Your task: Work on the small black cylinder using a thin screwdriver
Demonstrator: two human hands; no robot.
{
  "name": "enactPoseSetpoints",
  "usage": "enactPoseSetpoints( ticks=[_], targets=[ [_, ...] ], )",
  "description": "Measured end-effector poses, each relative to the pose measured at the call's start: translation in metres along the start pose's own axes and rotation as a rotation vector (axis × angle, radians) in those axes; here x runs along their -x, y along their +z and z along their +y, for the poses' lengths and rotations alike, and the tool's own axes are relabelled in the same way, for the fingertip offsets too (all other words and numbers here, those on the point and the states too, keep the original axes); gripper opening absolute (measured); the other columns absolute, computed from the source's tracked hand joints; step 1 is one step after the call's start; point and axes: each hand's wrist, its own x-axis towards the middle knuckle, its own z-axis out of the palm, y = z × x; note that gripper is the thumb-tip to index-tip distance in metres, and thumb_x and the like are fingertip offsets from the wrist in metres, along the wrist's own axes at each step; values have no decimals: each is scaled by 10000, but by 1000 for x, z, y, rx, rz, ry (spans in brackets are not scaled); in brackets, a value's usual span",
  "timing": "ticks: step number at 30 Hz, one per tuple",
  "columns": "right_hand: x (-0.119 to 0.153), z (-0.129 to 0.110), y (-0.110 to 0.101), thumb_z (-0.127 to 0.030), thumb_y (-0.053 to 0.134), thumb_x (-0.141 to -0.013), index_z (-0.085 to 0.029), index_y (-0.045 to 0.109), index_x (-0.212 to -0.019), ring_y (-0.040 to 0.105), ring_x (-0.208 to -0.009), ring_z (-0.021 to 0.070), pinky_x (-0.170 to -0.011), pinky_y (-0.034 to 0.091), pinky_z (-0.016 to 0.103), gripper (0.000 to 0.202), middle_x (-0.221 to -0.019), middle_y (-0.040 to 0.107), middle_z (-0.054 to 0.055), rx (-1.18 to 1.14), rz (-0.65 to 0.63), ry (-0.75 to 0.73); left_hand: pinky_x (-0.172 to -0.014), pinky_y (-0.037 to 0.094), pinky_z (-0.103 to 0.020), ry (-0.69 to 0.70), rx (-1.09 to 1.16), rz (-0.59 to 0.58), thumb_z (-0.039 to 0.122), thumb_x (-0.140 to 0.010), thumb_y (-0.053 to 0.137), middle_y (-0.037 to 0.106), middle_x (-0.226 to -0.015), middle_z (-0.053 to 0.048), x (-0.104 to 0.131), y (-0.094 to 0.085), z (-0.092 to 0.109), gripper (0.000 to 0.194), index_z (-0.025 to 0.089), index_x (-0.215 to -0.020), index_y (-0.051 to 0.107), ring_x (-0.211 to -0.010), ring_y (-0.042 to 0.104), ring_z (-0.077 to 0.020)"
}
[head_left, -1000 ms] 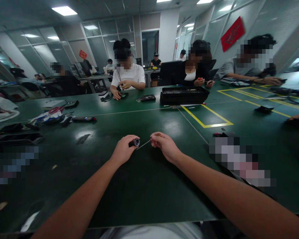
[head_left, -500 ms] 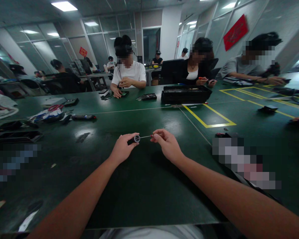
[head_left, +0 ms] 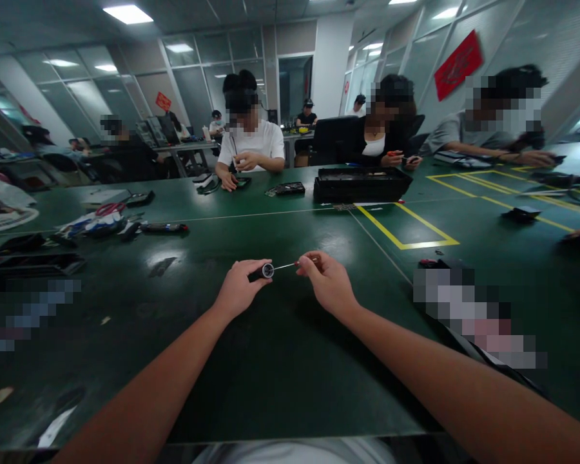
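Note:
My left hand (head_left: 239,290) is closed around a short black cylinder (head_left: 267,270) with a pale ring at its round end, which faces right. Between the fingertips of my right hand (head_left: 329,280) is a slim screwdriver (head_left: 285,265) with a thin metal shaft and what looks like a reddish handle, mostly covered by the fingers. Its shaft points left, and the tip is at the ringed end of the cylinder. Whether it touches something inside I cannot make out. Both hands are just above the green table (head_left: 290,361).
A long black case (head_left: 362,187) stands across the table. On the left are a black-and-red pen-like tool (head_left: 164,228), a pile of gloves (head_left: 96,222) and black trays (head_left: 33,264). A blurred-out package (head_left: 468,316) lies by my right forearm. Co-workers sit opposite.
Both hands keep their hold in nearly the same place. The screwdriver shaft slants slightly more, its handle end higher; the whole view has shifted a little.

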Motion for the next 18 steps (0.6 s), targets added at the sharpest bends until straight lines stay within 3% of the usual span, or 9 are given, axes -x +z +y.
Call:
enactPoseSetpoints(
  ticks=[6,11,18],
  targets=[
    [-2,-2,-4,-554,543,-932,-209,729,-874,652,-641,181,-610,447,309,397,-725,734,29,65,-6,42,-1120,345,-520,-1,6,-9,239,-839,728,691,-1239,-46,1,-1,3,387,315,-1218,696,-1199,586,-270],
    [-1,-5,-5,-652,539,-893,-198,643,-616,535,-427,139,-494,394,284,542,-455,566,-10,160,-24,89,-1113,345,-516,24,-12,20,232,-838,742,697,-1229,-34,0,0,-1,383,314,-1209,695,-1181,593,-259],
    [2,-8,-5,-533,556,-936,-203,661,-759,629,-560,173,-558,423,298,389,-618,677,14,267,-60,-82,-1055,375,-477,67,-37,28,230,-836,755,707,-1220,-28,-1,-1,-5,362,301,-1187,701,-1174,603,-249]
  ],
)
